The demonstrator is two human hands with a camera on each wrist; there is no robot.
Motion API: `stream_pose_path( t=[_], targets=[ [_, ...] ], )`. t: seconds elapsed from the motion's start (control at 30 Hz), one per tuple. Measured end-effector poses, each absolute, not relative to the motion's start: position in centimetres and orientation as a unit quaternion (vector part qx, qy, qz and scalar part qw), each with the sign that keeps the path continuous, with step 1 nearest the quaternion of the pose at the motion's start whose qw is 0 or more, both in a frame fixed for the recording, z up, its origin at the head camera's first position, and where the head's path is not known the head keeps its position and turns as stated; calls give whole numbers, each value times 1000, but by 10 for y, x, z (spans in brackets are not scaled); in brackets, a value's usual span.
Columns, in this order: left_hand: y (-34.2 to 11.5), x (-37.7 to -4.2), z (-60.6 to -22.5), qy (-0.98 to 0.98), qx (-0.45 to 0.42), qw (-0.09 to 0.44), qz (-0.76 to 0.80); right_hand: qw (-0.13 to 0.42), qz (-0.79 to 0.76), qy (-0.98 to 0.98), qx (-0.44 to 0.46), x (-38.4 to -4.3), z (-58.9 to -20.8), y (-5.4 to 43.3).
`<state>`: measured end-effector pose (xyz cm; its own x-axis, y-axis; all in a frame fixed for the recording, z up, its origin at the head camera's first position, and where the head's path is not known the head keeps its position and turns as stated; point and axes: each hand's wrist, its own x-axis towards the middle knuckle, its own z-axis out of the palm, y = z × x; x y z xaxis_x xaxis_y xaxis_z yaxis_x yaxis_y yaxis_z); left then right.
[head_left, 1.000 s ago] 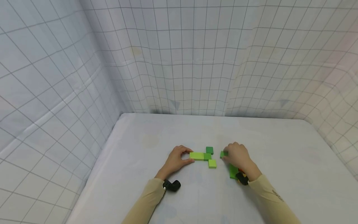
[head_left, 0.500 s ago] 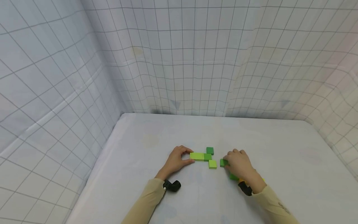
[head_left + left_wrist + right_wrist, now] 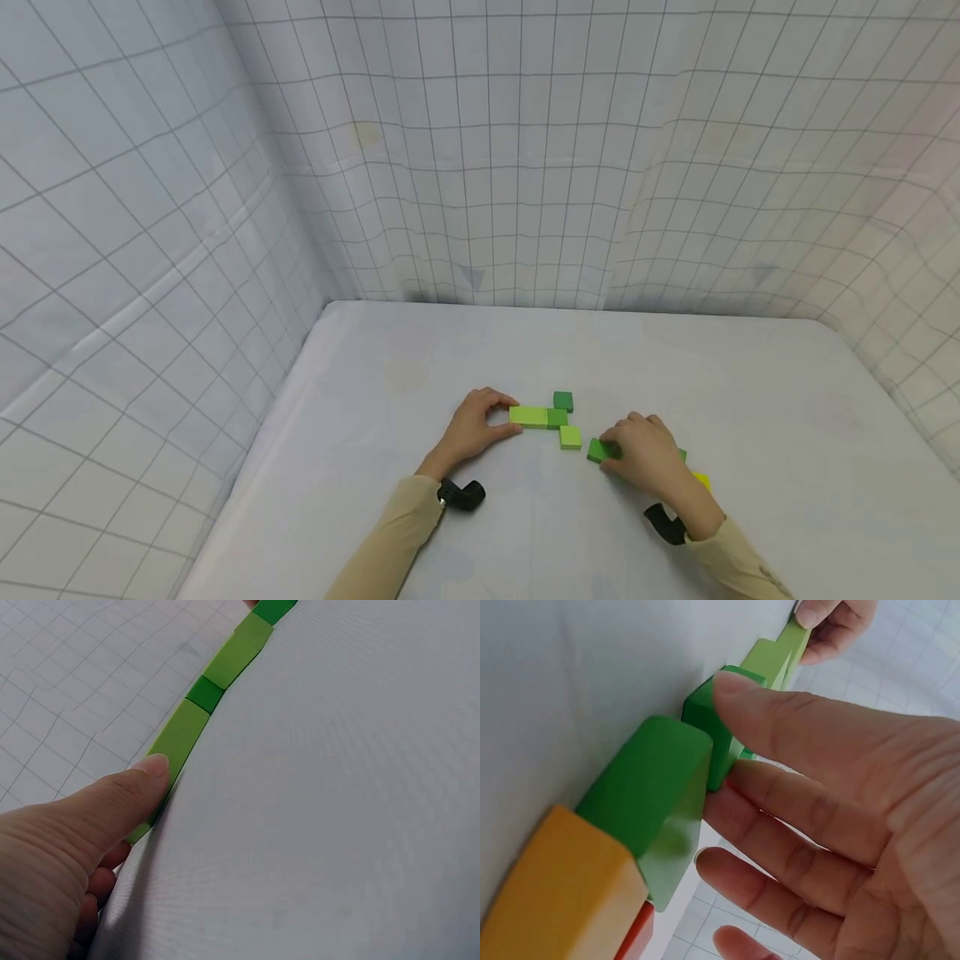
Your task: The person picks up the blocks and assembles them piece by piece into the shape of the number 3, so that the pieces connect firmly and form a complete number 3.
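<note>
On the white table, my left hand (image 3: pixel 472 427) holds the end of a long light green block (image 3: pixel 528 417) between thumb and fingers. A small green block (image 3: pixel 557 418) touches that block's right end. Near it lie a darker green square block (image 3: pixel 563 402) on the far side and a light green square block (image 3: pixel 570 437) on the near side. Farther right, my right hand (image 3: pixel 645 454) pinches a green block (image 3: pixel 705 712) between thumb and fingers. In the right wrist view a larger green block (image 3: pixel 649 780) stands close beside it, then an orange block (image 3: pixel 566 892).
A bit of red block (image 3: pixel 636 934) shows beside the orange one. In the head view a yellow block (image 3: pixel 702 480) peeks out past my right wrist, partly hidden. White gridded cloth (image 3: pixel 480 167) hangs behind the table (image 3: pixel 405 358) and along its sides.
My right hand has drawn nearer to me, bringing the green block with it from the far side toward the near side. The left hand and its blocks stay in place.
</note>
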<state>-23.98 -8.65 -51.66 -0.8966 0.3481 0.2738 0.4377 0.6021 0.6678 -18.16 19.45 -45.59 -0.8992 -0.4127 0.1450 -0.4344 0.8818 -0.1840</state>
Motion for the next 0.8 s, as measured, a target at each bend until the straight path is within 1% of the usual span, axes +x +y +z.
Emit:
stream_pose_path(
  t=[0.23,0.53,0.8],
  targets=[
    [-87,-240,-516,-893,-219,54,-389,39,132,-966,219,-175,-457,194],
    [-87,-240,-515,-891,-223,57,-391,63,123,-963,231,-172,-457,196],
    [-86,-240,-517,-892,-222,57,-389,65,132,-959,240,-170,-460,194]
  ],
)
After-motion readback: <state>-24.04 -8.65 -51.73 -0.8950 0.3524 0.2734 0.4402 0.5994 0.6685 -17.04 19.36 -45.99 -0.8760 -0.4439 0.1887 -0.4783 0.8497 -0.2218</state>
